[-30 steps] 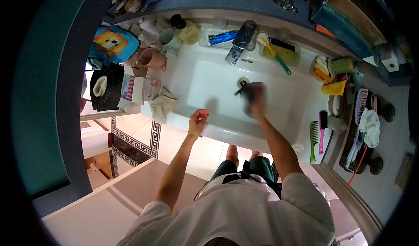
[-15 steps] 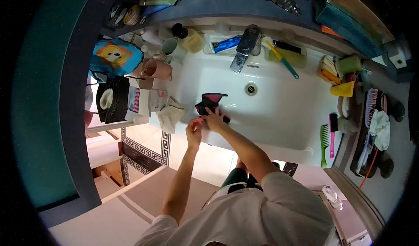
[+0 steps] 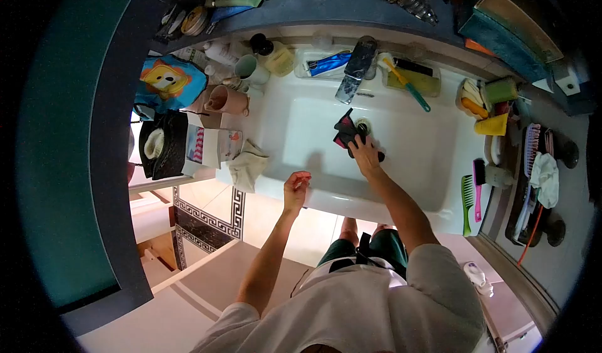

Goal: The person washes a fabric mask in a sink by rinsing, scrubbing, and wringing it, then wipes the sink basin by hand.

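A black fabric piece with a pink-red lining (image 3: 344, 129) lies in the white sink (image 3: 301, 127), close beside the drain (image 3: 363, 126). My right hand (image 3: 364, 155) is closed over its near side, the palm facing down. Part of the black fabric shows past my fingers on the right. My left hand (image 3: 297, 189) hovers at the sink's front edge, apart from the fabric. Its fingers are curled in, with a reddish spot at the tips; whether something small is pinched there I cannot make out.
A beige cloth (image 3: 248, 167) hangs over the sink's left rim, near a pink cup (image 3: 227, 100). The faucet (image 3: 357, 71) rises at the back, beside a yellow-green brush (image 3: 407, 85). A green comb (image 3: 467, 204) and pink brush (image 3: 478, 193) lie on the right rim.
My right hand has moved the black fabric piece right and away from me, from the sink's front left to the drain. My left hand has come off it and shifted slightly right.
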`<state>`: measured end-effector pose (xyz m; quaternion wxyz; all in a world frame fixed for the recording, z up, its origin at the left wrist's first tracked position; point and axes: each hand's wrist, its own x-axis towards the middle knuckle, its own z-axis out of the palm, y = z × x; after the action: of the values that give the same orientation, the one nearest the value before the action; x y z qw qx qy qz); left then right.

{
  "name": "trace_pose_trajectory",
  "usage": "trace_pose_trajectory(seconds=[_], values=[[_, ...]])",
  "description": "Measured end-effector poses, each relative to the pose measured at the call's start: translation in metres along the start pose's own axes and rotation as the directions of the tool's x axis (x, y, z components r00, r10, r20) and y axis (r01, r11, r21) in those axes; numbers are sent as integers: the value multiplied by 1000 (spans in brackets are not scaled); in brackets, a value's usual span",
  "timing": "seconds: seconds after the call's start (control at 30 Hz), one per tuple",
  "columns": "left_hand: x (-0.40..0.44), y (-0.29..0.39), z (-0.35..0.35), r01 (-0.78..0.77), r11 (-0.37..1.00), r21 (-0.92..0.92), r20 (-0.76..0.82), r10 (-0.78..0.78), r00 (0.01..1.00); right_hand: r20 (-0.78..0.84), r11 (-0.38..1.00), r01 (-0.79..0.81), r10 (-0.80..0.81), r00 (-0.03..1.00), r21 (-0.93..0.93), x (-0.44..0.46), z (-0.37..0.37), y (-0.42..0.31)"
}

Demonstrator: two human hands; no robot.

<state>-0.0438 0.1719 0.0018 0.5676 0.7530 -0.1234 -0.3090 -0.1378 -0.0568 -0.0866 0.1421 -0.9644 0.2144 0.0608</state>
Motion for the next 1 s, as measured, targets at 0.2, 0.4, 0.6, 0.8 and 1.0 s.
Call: trace_pose_trajectory(seconds=[0.2,0.4,0.6,0.8,1.0], values=[[1,0,22,-14,1000,6,84,14,996,-90,889,442,-434,896,116,-53,-28,-3],[5,13,33,-50,995,92,54,45,998,91,982,171,-177,980,78,-27,9,35],[7,12,11,-19,996,-83,-36,16,999,-181,908,242,-189,965,342,-28,-84,39],[-5,16,7,19,991,-133,-91,-31,995,-159,635,250,-198,967,731,-59,-77,-34],[0,13,21,-13,997,-74,-114,4,993,307,820,162,-378,874,548,-3,-1,-87]])
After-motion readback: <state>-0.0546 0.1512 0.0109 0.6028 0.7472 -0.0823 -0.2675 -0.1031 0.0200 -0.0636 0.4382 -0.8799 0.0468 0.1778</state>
